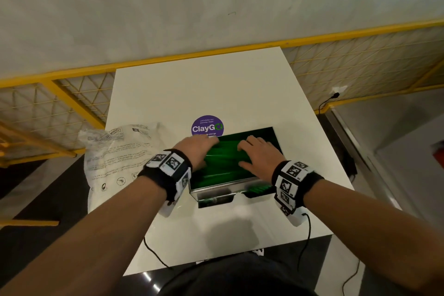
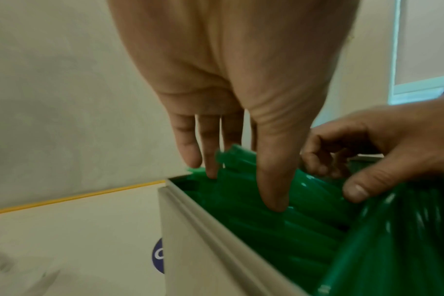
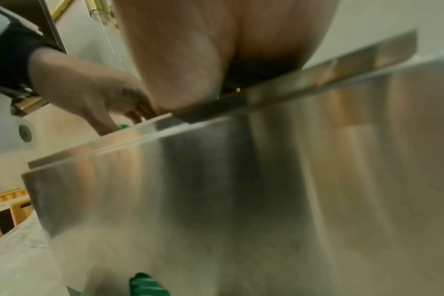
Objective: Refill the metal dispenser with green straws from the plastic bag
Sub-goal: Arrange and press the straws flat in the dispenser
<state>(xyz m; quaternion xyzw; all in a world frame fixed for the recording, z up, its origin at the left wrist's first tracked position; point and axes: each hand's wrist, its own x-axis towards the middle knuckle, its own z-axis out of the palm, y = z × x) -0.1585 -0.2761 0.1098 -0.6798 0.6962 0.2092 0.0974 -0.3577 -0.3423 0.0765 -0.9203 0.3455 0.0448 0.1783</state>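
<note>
Pressing straws (image 1: 223,163) flat in the dispenser (image 1: 211,193) near my counter (image 1: 216,84) front edge: left grip (image 1: 195,151) open, right grip (image 1: 258,156) open; bag (image 1: 115,151) at left edge.

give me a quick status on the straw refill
Left hand and right hand both open, fingers on the green straws. Metal dispenser full. Plastic bag lying left. Nothing in the way.
</note>
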